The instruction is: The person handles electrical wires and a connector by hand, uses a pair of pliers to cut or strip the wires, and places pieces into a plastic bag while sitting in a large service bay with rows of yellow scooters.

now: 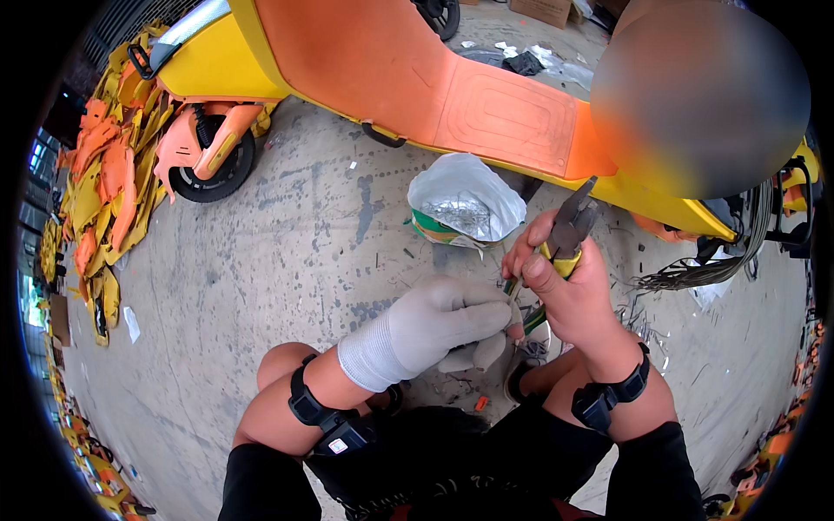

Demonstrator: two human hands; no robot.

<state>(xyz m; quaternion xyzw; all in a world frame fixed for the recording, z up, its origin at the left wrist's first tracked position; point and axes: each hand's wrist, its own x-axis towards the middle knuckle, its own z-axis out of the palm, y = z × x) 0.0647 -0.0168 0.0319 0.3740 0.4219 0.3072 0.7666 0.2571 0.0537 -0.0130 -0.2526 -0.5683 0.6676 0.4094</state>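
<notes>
My left hand [434, 326], in a pale grey knitted glove, is closed in a pinch near the middle of the head view. A thin strand shows at its fingertips, but its kind is too small to make out. My right hand [569, 286] is bare and closed around a pair of pliers [573, 227] with dark metal jaws and yellow-green handles. The jaws point up and away from me, apart from the left hand. The fingertips of both hands almost meet. Just beyond them stands a white-lined bag [469, 204] with thin silvery scraps inside.
An orange and yellow scooter body [512, 117] lies across the far side, its front wheel [217, 169] at left. Orange and yellow panels [117, 187] are piled at far left. A bundle of wires [725, 269] hangs at right. A blurred round patch covers the upper right.
</notes>
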